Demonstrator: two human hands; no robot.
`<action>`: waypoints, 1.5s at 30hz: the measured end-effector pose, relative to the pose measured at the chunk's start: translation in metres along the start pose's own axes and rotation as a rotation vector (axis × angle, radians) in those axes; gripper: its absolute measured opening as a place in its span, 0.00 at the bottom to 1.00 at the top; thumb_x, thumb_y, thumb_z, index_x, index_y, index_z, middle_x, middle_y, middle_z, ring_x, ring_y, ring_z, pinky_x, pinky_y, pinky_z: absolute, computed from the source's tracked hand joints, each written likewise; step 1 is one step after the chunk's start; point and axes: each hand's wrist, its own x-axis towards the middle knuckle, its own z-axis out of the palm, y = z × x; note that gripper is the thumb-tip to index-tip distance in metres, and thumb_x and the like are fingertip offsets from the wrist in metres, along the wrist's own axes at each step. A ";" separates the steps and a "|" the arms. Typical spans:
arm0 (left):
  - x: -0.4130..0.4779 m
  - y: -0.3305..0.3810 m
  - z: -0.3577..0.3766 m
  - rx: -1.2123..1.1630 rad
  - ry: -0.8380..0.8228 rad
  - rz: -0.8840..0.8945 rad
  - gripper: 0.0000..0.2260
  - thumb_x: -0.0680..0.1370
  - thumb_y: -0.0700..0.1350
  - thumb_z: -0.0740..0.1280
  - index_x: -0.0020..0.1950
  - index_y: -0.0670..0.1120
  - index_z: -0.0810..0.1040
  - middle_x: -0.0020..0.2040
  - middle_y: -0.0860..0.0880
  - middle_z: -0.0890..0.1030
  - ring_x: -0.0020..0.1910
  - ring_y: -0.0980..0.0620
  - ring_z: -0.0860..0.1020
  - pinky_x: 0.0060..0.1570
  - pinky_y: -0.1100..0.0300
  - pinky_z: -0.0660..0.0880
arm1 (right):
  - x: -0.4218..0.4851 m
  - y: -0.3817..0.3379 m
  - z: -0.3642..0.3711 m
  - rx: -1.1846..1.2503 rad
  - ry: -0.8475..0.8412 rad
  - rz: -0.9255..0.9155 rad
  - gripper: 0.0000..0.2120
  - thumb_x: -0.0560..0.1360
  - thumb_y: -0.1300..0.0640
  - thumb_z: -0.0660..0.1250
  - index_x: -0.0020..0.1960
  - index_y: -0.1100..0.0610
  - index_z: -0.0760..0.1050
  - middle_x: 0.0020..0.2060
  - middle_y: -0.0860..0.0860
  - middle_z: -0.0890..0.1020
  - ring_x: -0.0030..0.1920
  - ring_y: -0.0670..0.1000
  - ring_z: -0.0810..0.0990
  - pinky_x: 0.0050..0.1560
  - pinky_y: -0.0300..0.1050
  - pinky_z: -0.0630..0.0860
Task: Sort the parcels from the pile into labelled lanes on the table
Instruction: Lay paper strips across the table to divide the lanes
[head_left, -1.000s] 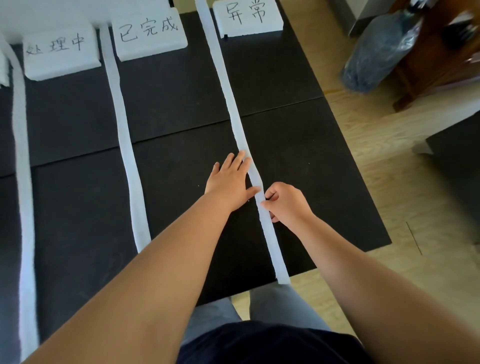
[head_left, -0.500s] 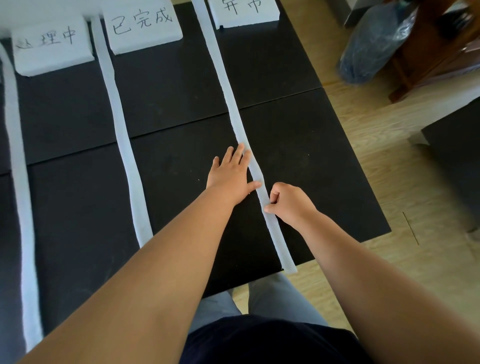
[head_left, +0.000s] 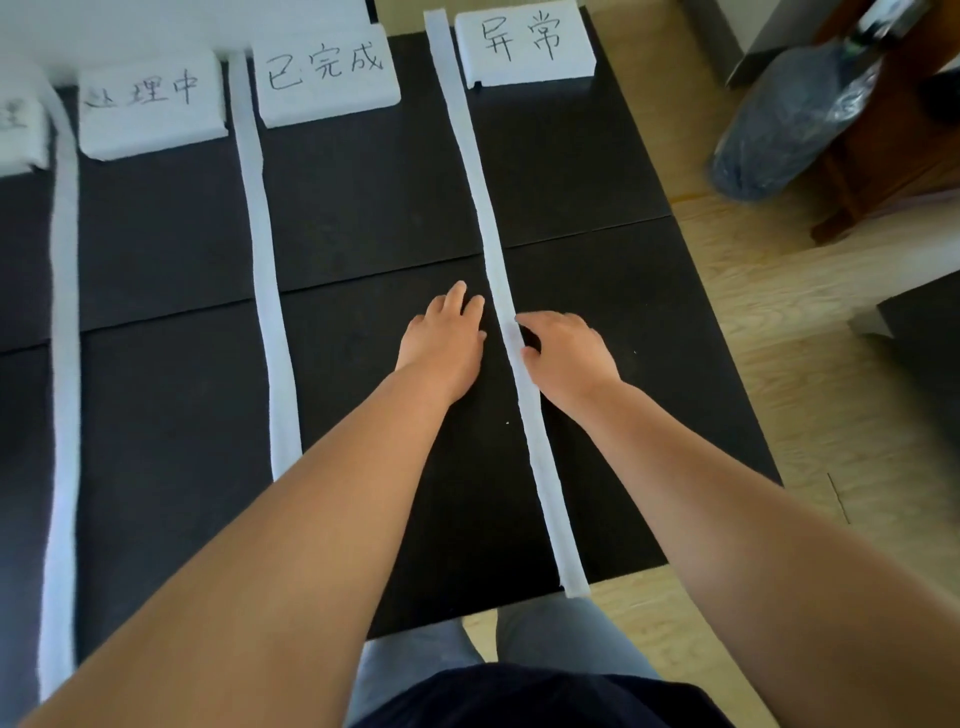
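Progress: nil on the sorting itself, as we read it. No parcels and no pile show anywhere in view, so we cannot place them relative to either hand; they must lie out of frame. Work in hand looks like lane set-up.

Nearest us, the right strip (head_left: 540, 457) overhangs the near edge of the counter (head_left: 623, 260). Midway up it, the left hand (head_left: 441, 348) lies flat on the counter just left of the strip, fingers straight and together, holding nothing. The right hand (head_left: 569, 356) sits on the strip's other side, fingers curled, thumb and forefinger tips nipping its right edge.

Further left run the middle strip (head_left: 265, 291) and the left strip (head_left: 65, 364), well apart. At the far end, foam label blocks (head_left: 327, 78) head the lanes, the leftmost cut off by the frame.

Left to do, we judge: seat this strip, fetch the parcels, sort them all.
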 end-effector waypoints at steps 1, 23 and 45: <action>0.002 -0.003 -0.001 0.014 -0.001 -0.018 0.23 0.85 0.48 0.57 0.80 0.48 0.56 0.81 0.46 0.51 0.78 0.44 0.56 0.73 0.46 0.63 | 0.009 -0.001 0.000 -0.053 -0.006 -0.042 0.24 0.81 0.58 0.63 0.77 0.51 0.65 0.73 0.48 0.70 0.73 0.51 0.67 0.71 0.51 0.68; 0.105 -0.026 -0.046 0.006 0.065 0.000 0.23 0.86 0.49 0.50 0.81 0.50 0.51 0.82 0.51 0.50 0.80 0.47 0.49 0.76 0.47 0.54 | 0.081 0.011 -0.004 -0.170 0.043 -0.285 0.19 0.79 0.55 0.64 0.70 0.48 0.74 0.70 0.42 0.72 0.70 0.50 0.67 0.68 0.50 0.65; 0.175 -0.062 -0.044 0.035 0.174 0.133 0.22 0.83 0.59 0.56 0.75 0.55 0.64 0.75 0.56 0.66 0.73 0.50 0.63 0.69 0.50 0.63 | 0.195 -0.018 -0.037 0.286 0.348 -0.036 0.13 0.80 0.61 0.61 0.61 0.52 0.80 0.57 0.46 0.81 0.61 0.46 0.76 0.57 0.40 0.74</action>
